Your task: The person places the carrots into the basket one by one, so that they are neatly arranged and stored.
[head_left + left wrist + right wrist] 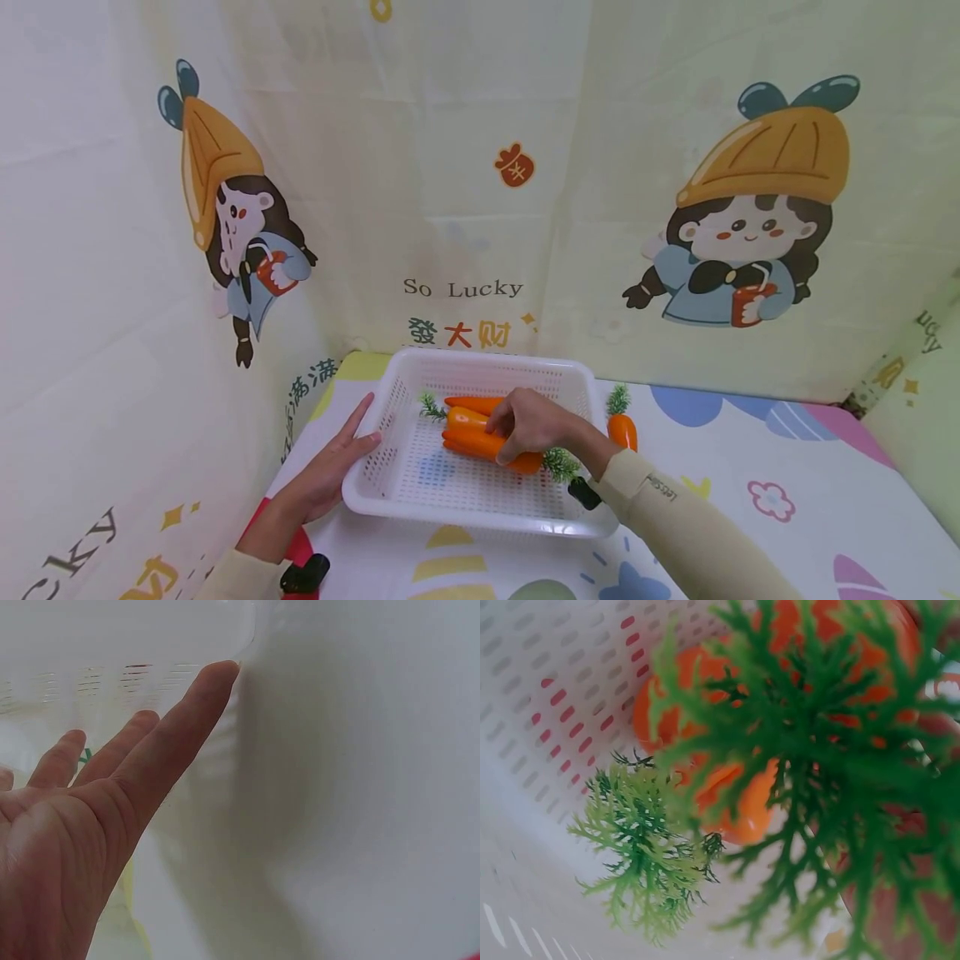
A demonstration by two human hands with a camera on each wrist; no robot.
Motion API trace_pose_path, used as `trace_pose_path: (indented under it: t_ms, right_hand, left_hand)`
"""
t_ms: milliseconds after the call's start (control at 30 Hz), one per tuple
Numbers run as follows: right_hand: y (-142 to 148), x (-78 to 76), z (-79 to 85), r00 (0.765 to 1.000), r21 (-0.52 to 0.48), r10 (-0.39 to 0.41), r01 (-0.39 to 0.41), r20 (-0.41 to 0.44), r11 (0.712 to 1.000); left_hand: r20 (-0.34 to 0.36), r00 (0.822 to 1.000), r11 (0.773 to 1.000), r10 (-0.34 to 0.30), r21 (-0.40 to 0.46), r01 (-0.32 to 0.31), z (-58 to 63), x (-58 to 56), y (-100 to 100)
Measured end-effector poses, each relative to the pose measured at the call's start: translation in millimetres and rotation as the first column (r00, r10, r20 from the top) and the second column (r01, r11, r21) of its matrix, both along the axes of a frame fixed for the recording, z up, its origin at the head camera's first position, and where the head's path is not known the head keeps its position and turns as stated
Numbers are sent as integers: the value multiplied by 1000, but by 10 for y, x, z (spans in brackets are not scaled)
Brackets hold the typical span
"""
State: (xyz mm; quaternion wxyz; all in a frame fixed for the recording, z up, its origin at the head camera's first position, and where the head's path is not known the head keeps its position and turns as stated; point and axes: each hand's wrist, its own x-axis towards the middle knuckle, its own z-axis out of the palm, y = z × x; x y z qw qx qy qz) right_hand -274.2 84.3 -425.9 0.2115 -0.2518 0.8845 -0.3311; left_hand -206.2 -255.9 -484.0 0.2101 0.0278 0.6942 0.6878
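A white perforated plastic basket (480, 523) sits on the table with several toy carrots in it. My right hand (534, 421) reaches inside and grips an orange carrot (471, 444), thumb on its near side. Against it lies a second carrot (467, 418), and a further slim one (468, 402) shows behind. Green leaves (817, 750) fill much of the right wrist view, in front of the orange bodies; a second leafy top (641, 851) hangs lower. At the basket's left wall, my left hand (330, 473) touches the outside with straight fingers, thumb near the rim.
Just right of the basket, another carrot (622, 432) with a green top lies on the patterned tablecloth (720, 517). Cloth-covered walls (585, 275) printed with cartoon figures stand behind and at both sides, the back one close to the basket's far rim.
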Motion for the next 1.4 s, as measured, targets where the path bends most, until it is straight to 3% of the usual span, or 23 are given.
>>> trace_pose_path:
  t_ms: [433,767,1067,1400]
  right_hand:
    - [-3,11,-93,999,51,-44,44,12,998]
    - [-35,11,-152,1000,82,-7,9,-25,997]
    - [-67,49,-198,1000,51,-18,18,-3,999]
    - [-95,57,-258,999,97,26,-24,-25,995]
  left_hand:
    - [6,1000,1000,19,-12,-19,-4,-8,15]
    - [1,1000,1000,23,-17,-23,-30,-15,6]
    - [5,999,999,38,-36,-38,-23,-16,10]
    - [11,999,999,36,-28,-36,-27,-18,24]
